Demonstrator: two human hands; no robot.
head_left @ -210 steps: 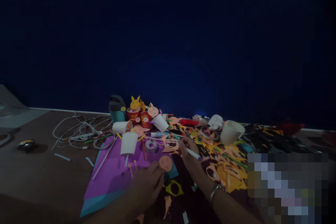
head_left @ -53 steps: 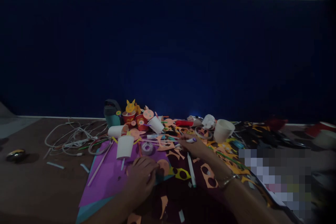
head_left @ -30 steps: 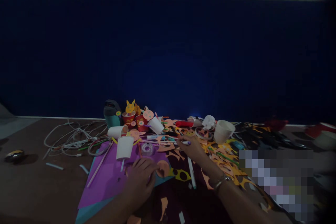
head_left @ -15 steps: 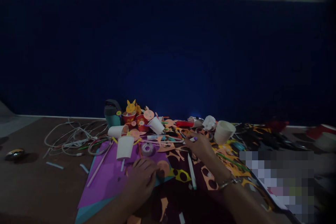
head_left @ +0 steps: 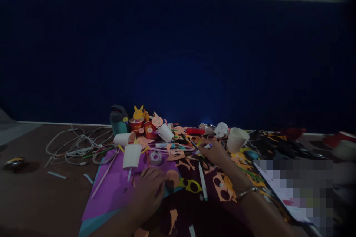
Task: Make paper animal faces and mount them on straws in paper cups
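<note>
Now, right of the tape [head_left: 156,157], the right hand [head_left: 216,154] grips a marker [head_left: 208,146]; the left hand [head_left: 149,185] rests by a paper disc [head_left: 172,178], grip unclear.

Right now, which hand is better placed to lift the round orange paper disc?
Probably the left hand: its fingers are beside the disc, while the right hand holds a white, purple-ended marker.

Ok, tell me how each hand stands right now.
Left hand: fingers bent, beside the round orange paper piece; whether its grip is closed on it, I cannot tell.
Right hand: closed, holding a purple-and-white marker.
</note>
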